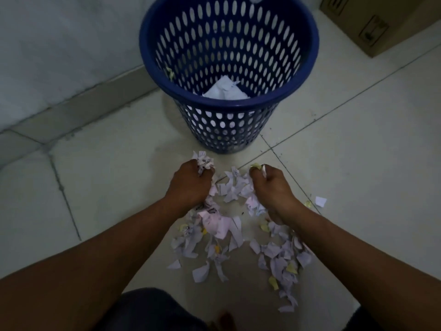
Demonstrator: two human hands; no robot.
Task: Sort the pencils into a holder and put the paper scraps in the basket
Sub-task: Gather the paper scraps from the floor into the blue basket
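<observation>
A blue perforated plastic basket (307, 44) stands on the tiled floor ahead of me, with white crumpled paper lying at its bottom. Torn white, pink and yellow paper scraps (222, 237) are scattered on the floor between the basket and my knees. My left hand (188, 185) grips a bunch of scraps that stick out past its fingers. My right hand (274, 187) holds more scraps, a yellow piece showing at its fingertips. Both hands hover just above the pile, a short way in front of the basket. No pencils or holder are in view.
A wall with a grey skirting runs along the left behind the basket. A brown cardboard box (377, 22) sits at the top right. A lone white scrap (320, 201) lies to the right of my right hand. My knees show at the bottom edge.
</observation>
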